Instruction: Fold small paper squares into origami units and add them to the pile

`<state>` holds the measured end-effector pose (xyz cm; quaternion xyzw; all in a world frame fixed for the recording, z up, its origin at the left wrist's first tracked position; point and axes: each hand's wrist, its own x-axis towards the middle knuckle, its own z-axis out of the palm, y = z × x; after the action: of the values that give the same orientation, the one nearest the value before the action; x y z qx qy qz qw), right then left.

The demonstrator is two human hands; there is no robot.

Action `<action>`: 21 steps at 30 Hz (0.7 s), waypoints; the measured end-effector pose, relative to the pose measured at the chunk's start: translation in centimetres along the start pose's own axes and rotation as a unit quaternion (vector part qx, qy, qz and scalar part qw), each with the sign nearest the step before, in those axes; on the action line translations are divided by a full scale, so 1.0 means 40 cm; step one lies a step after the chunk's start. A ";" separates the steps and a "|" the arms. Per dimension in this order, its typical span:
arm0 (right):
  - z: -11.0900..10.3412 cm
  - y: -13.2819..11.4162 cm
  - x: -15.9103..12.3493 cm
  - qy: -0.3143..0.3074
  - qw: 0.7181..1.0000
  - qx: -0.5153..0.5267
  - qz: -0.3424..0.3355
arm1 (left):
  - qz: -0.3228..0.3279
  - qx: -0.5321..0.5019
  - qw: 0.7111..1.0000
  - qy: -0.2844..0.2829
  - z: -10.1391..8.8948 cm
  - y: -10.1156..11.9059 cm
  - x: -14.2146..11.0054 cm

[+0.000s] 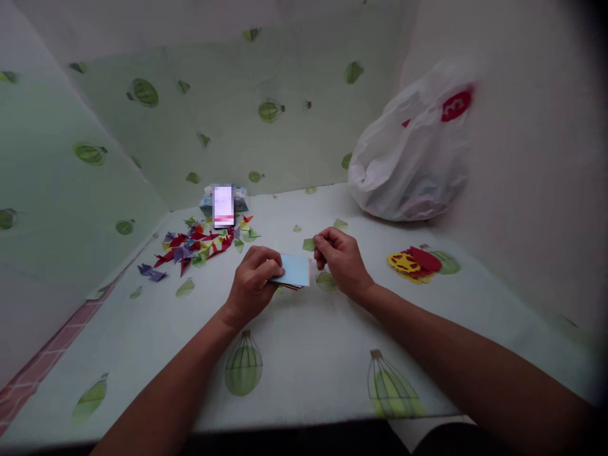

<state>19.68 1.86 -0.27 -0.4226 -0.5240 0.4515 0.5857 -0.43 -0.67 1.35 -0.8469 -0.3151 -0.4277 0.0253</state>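
Note:
My left hand is closed on a small stack of square coloured paper, thumb on top and fingers beneath. The uppermost sheet is light blue, and edges of other colours show below it. Just right of the stack is my right hand, its fingers curled in toward the thumb. Whether anything sits between those fingertips is hidden. A small green patch shows beside them; I cannot tell whether it is paper or part of the table print.
Many folded paper cranes lie heaped at the back left. Behind them a lit phone leans on a tissue box. A full white plastic bag stands back right. Yellow and red paper cutouts lie right of my hands.

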 end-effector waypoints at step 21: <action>-0.003 0.002 -0.004 0.000 1.000 -0.007 -0.024 | -0.090 -0.057 0.937 -0.333 0.029 -0.005 -0.017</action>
<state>19.78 1.71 -0.40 -0.4137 -0.5370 0.4335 0.5938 -0.02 -0.51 0.07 -0.9087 -0.3557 -0.1389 -0.1686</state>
